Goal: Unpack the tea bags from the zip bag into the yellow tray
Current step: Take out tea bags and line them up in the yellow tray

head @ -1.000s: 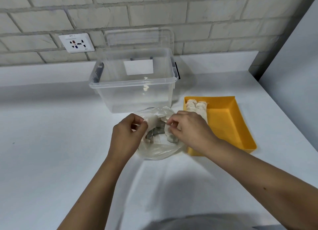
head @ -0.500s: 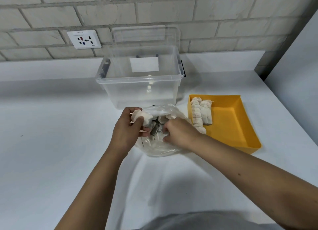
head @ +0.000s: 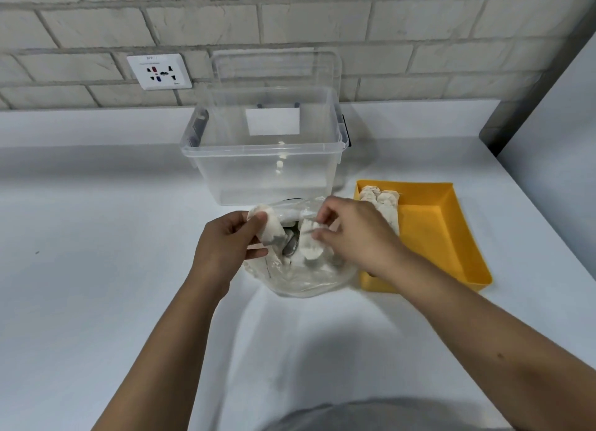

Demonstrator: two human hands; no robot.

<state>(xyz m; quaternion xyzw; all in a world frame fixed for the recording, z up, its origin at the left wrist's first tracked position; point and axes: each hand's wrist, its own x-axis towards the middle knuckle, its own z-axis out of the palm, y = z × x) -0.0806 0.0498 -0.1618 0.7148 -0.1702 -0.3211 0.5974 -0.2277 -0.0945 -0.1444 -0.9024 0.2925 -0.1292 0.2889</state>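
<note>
Zip bag (head: 303, 279): clear glossy plastic

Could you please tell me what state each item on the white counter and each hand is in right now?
Clear plastic zip bag: open, tea bags inside.
Yellow plastic tray: partly filled, tea bags along its left side.
Clear plastic storage bin: open, looks empty.
Clear bin lid: off, leaning against the wall.
Left hand: grip shut on a white tea bag.
Right hand: pinching another tea bag.

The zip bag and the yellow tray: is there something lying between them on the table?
Nothing lies there. In the head view, the zip bag sits right beside the yellow tray; only the right hand crosses above that gap.
</note>
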